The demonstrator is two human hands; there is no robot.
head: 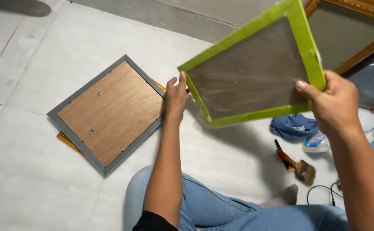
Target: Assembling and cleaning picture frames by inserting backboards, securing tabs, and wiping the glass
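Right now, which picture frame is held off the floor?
The green frame, gripped by both hands; the grey frame lies face down on the floor.

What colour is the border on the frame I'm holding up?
Bright green, around the frame held in both hands, seen in the head view.

Paintbrush [299, 166], blue cloth [293, 127], grey frame [108, 114]

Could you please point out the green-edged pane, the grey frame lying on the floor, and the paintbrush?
Green-edged pane [251, 77]: head view, on its wrapped middle.
Grey frame [110, 113]: head view, on its wooden backing board.
Paintbrush [298, 164]: head view, on the wooden handle near the bristles.
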